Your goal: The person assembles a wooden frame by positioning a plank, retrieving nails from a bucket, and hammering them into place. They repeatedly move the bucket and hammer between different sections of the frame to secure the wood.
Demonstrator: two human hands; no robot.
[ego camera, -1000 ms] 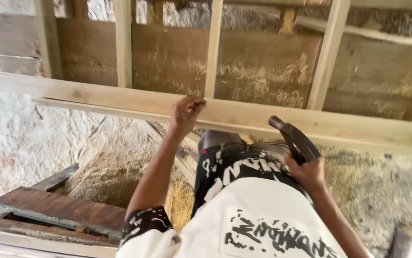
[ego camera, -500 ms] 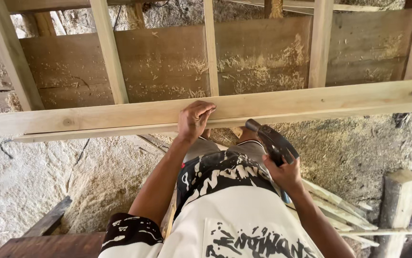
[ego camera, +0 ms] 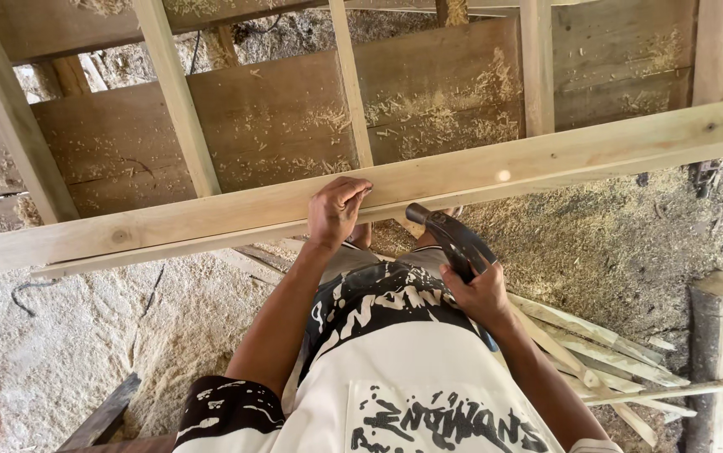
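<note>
Sawdust covers the ground below a timber frame. I see my left hand (ego camera: 338, 210) pinching something too small to tell against the long pale plank (ego camera: 546, 159) running across, fingers together. My right hand (ego camera: 477, 294) is clamped on a hammer (ego camera: 449, 239), just right; a glancing blow could strike those fingers

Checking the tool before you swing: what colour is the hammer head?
Dark grey, almost black metal. The hammer in the right hand shows best in the head view.
</note>
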